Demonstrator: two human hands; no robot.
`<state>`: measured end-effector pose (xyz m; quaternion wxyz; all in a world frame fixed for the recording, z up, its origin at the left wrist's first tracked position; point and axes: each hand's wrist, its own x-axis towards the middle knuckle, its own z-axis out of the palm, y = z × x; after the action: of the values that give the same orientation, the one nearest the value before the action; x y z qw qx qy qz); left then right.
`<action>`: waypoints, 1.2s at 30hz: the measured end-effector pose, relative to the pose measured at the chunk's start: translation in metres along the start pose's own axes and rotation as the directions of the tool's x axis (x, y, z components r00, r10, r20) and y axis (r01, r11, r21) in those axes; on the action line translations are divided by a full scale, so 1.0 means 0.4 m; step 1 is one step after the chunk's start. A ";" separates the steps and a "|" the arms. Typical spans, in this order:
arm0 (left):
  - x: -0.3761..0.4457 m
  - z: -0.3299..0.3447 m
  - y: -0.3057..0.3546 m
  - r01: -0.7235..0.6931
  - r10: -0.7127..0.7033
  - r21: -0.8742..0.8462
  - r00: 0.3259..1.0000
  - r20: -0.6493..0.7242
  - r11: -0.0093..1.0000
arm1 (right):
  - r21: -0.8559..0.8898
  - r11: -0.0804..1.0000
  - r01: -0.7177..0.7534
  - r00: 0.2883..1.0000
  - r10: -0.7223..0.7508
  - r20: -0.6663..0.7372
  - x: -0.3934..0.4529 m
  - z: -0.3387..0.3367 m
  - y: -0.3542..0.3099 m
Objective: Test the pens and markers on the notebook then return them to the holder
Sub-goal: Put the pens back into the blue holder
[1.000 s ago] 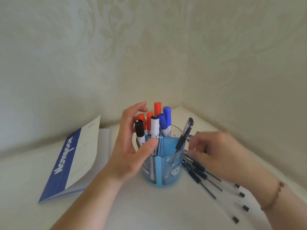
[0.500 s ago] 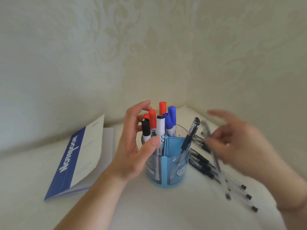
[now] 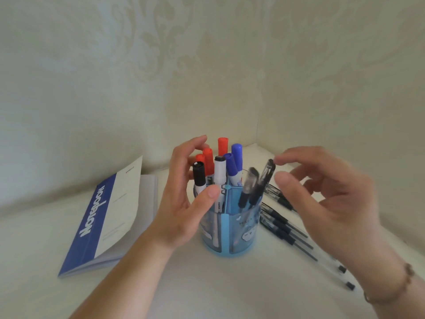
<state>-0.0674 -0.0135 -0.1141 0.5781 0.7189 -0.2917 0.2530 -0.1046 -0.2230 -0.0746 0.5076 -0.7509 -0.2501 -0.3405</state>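
A blue translucent pen holder stands in the corner of the white table. It holds red, blue and black capped markers at its back and left. Two black gel pens lean in its right compartment, and one of them is blurred. My left hand curls round the holder's left side, thumb on the front rim and fingers behind the markers. My right hand hovers to the right of the holder with spread fingers and holds nothing; its index fingertip is close to the top of the taller pen. The blue and white notebook lies shut at the left.
Several black gel pens lie loose on the table to the right of the holder, partly under my right hand. Patterned walls meet in a corner just behind the holder. A bracelet is on my right wrist.
My right hand lifted a pen from the loose ones, brought it over the holder and let it go into the right compartment. My left hand stayed on the holder.
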 end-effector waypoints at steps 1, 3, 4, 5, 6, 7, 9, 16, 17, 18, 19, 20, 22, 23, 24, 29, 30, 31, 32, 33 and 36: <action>0.000 0.000 -0.001 0.000 0.000 0.001 1.000 0.001 1.000 | 0.030 0.999 -0.044 0.999 0.044 0.002 0.005 -0.008 0.003; 0.002 0.000 -0.003 0.001 -0.001 -0.007 1.000 0.006 1.000 | -0.010 0.984 -0.175 0.984 0.176 0.034 0.011 -0.019 0.018; 0.003 0.001 -0.005 -0.001 0.001 -0.011 1.000 0.007 1.000 | -0.174 0.963 -0.204 0.968 0.224 0.109 0.012 -0.021 0.032; 0.003 0.001 -0.006 -0.002 0.002 -0.016 1.000 0.006 1.000 | -0.398 0.900 -0.177 0.927 0.288 0.240 0.007 -0.022 0.048; 0.003 0.001 -0.008 -0.002 0.002 -0.022 1.000 0.005 1.000 | -0.591 0.800 -0.102 0.847 0.381 0.370 0.001 -0.017 0.059; 0.004 0.000 -0.009 -0.003 0.003 -0.029 1.000 0.003 1.000 | -0.715 0.699 -0.012 0.765 0.466 0.444 -0.005 -0.010 0.066; 0.004 -0.002 -0.011 -0.005 0.005 -0.035 1.000 0.000 0.999 | -0.793 0.606 0.057 0.671 0.565 0.480 -0.010 -0.001 0.068; 0.005 -0.002 -0.013 -0.020 0.020 -0.068 1.000 -0.009 0.997 | -0.822 0.524 0.223 0.674 0.526 0.518 -0.028 0.005 0.047; 0.004 -0.002 -0.013 -0.021 0.021 -0.071 1.000 -0.007 0.997 | -0.809 0.557 0.188 0.677 0.522 0.518 -0.028 -0.002 0.050; 0.004 -0.002 -0.014 -0.021 0.021 -0.073 1.000 -0.004 0.997 | -0.777 0.618 0.123 0.685 0.514 0.517 -0.022 -0.016 0.056; 0.003 -0.003 -0.014 -0.020 0.020 -0.071 1.000 0.000 0.997 | -0.709 0.705 0.024 0.697 0.496 0.517 -0.009 -0.036 0.064; 0.003 -0.004 -0.015 -0.020 0.020 -0.063 1.000 0.004 0.998 | -0.587 0.803 -0.101 0.730 0.461 0.505 0.012 -0.058 0.066; 0.004 -0.004 -0.016 -0.016 0.016 -0.041 1.000 0.011 0.999 | -0.139 0.942 -0.305 0.859 0.335 0.387 0.054 -0.107 0.051; 0.005 -0.003 -0.016 -0.012 0.013 -0.035 1.000 0.012 0.999 | 0.108 0.946 -0.306 0.920 0.265 0.288 0.066 -0.127 0.038; 0.005 -0.003 -0.016 -0.010 0.010 -0.033 1.000 0.012 0.999 | 0.286 0.926 -0.245 0.962 0.194 0.193 0.072 -0.136 0.027; 0.002 0.000 -0.021 0.003 -0.001 -0.055 1.000 0.029 0.998 | 0.330 0.942 0.053 0.987 0.002 -0.163 0.054 -0.056 -0.016; 0.002 0.000 -0.021 0.006 -0.004 -0.053 1.000 0.031 0.999 | 0.292 0.953 0.074 0.983 -0.020 -0.184 0.042 -0.036 -0.024; 0.002 0.000 -0.022 0.006 -0.004 -0.049 0.999 0.032 0.999 | 0.248 0.964 0.091 0.983 -0.047 -0.178 0.030 -0.021 -0.027; 0.003 -0.001 -0.022 0.004 -0.003 -0.046 0.999 0.033 0.999 | 0.175 0.978 0.118 0.984 -0.091 -0.155 0.022 -0.010 -0.026; 0.003 -0.001 -0.021 0.003 -0.002 -0.044 0.999 0.034 0.999 | 0.066 0.986 0.152 0.984 -0.145 -0.108 0.017 -0.003 -0.022; 0.003 -0.001 -0.022 -0.007 0.009 -0.037 0.999 0.032 0.999 | -0.137 0.961 0.241 0.970 -0.232 0.078 0.019 -0.007 0.000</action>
<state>-0.0605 -0.0120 -0.1193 0.5855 0.7108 -0.3084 0.2383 -0.1003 -0.2254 -0.0683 0.3995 -0.7606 -0.3280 -0.3929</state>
